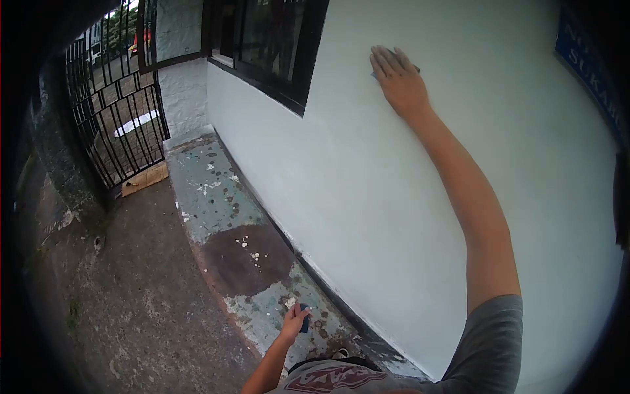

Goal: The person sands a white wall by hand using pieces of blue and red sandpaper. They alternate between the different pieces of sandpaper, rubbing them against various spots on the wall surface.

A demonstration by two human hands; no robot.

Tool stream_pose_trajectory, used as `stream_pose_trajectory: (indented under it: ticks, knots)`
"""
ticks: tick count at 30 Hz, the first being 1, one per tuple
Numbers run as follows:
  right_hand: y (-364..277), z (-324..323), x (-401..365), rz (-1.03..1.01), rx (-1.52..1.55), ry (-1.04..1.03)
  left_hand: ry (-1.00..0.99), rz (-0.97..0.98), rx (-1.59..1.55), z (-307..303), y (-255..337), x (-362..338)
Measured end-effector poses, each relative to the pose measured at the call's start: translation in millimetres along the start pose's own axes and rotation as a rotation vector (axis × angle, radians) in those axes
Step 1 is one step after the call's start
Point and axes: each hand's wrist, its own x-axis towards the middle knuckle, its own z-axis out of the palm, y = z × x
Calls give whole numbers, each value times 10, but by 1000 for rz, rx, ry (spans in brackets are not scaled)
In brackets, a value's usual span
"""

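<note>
My right hand (400,82) is stretched up against the pale wall (367,190), its dusty-looking fingers pressed flat over a piece of sandpaper. Only dark edges of that sandpaper (416,68) stick out around the fingers; the rest is hidden under them. Low down near my body, my left hand (294,322) is closed on a small dark blue sheet (304,319), which looks like another piece of sandpaper. That hand hangs over the stained concrete ledge and touches nothing else I can see.
A dark-framed window (272,46) is left of my right hand. A blue sign (587,62) hangs at the upper right. The speckled ledge (203,177), with white flakes on it, runs along the wall's foot. Beyond are a black metal gate (121,111) and rough pavement (151,282).
</note>
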Motion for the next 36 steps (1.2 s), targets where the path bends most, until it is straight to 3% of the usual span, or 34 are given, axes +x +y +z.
stream_pose_trajectory:
  ticks: [2, 5, 9, 12, 18, 21, 24, 28, 31, 34, 36]
  knots:
    - [-259, 110, -97, -142, 48, -54, -12, 18, -2, 2, 13, -17]
    - [-136, 90, 0, -138, 20, -37, -23, 32, 2, -37, 23, -52]
    - [390, -20, 459, 136, -70, 99, 1, 31, -29, -135, -38, -111]
    - [281, -104, 624, 327, 20, 78, 19, 29, -38, -205, -96, -105]
    - [-314, 268, 302, -28, 82, 20, 42, 30, 19, -274, -27, -178]
    - [114, 107, 473, -53, -50, -24, 54, 64, 27, -354, 30, -118]
    - [690, -126, 622, 165, 39, 63, 40, 22, 10, -404, 10, -157]
    - [249, -85, 524, 256, -29, 30, 49, 55, 8, -399, -4, -57]
    - [-263, 65, 313, 133, 104, 66, 21, 71, -38, -289, -55, 51]
    - [-320, 200, 155, -77, 163, 90, 1, 117, 9, -266, -20, 23]
    - [-60, 129, 283, -59, 49, -35, 4, 106, -22, -232, 100, -114]
